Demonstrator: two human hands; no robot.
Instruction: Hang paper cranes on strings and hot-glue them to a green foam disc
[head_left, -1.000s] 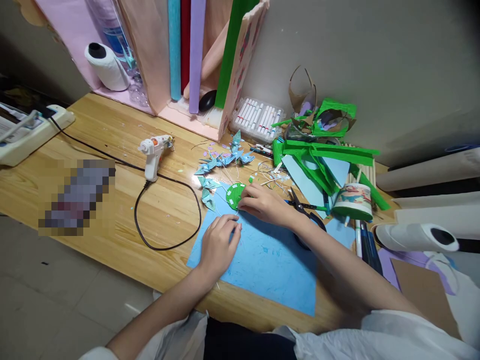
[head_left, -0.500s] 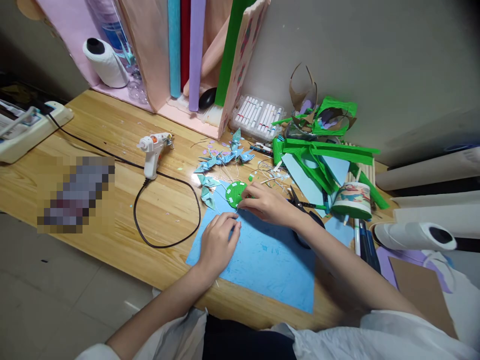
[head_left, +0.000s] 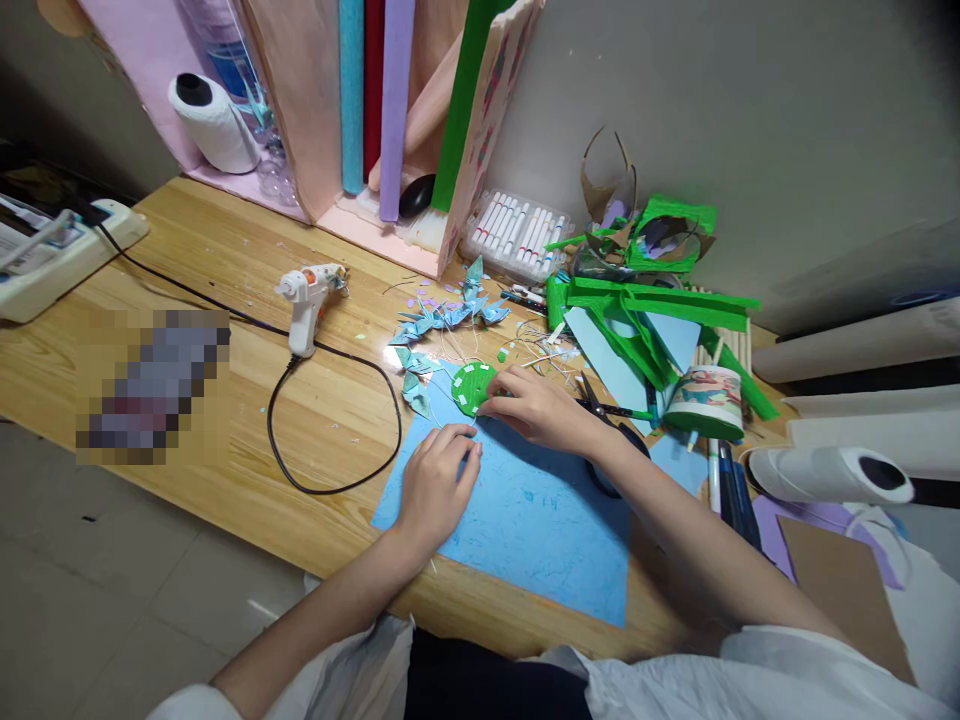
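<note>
A round green disc [head_left: 469,385] with small white tabs around its edge lies at the top of a blue sheet [head_left: 540,530]. My right hand [head_left: 529,408] pinches at the disc's right-hand edge, its fingers bent and pressed together. Just below, my left hand [head_left: 439,480] rests on the sheet with fingers curled and thumb close to the forefinger. Whatever is between those fingertips is too small to make out, though thin white thread runs near them. Folded blue paper cranes [head_left: 450,318] on thread curve around the disc's far and left sides.
A white glue gun [head_left: 304,310] stands on the left with its black cord looped on the table. Scissors [head_left: 596,400] lie beside my right wrist. Behind are a marker box [head_left: 517,235], green paper strips [head_left: 660,295] and a small drum-like piece [head_left: 705,400]. A power strip [head_left: 71,260] sits far left.
</note>
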